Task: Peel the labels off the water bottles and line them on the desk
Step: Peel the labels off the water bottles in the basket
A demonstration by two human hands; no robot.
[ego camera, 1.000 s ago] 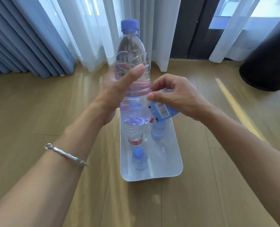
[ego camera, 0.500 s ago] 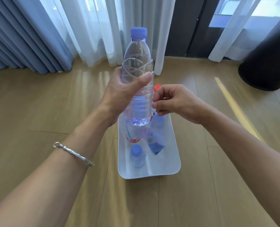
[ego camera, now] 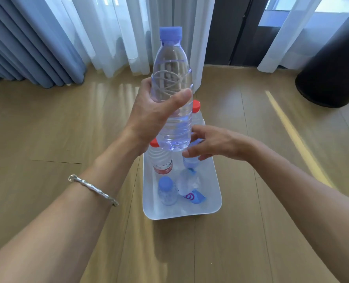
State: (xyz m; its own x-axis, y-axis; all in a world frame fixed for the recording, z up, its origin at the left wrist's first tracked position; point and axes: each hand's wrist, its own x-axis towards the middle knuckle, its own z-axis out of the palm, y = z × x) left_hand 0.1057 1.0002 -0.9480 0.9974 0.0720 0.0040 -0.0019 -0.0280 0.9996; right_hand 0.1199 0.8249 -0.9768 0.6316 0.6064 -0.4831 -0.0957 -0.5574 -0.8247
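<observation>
Right hand (ego camera: 214, 145) had let go of the blue label (ego camera: 196, 199) it was pinching a second ago and dropped lower. It was empty, fingers loosely spread over the white tray (ego camera: 217, 180), just beside the base of the held bottle; contact with it unclear. Label lay crumpled in the near end of the tray, next to a small blue-capped bottle (ego camera: 166, 190). Left hand (ego camera: 155, 117) gripped the bare blue-capped bottle (ego camera: 171, 78) around its middle, thumb across the front, upright and in the air above the tray's far half. A red-capped bottle (ego camera: 162, 160) with its red label on stood in the tray under the held one. A second red cap (ego camera: 196, 106) showed behind it. Another blue-capped bottle (ego camera: 190, 163) sat partly hidden under the right fingers. Tray rested on the wooden surface (ego camera: 67, 129); silver bracelet (ego camera: 92, 188) on the left wrist.
</observation>
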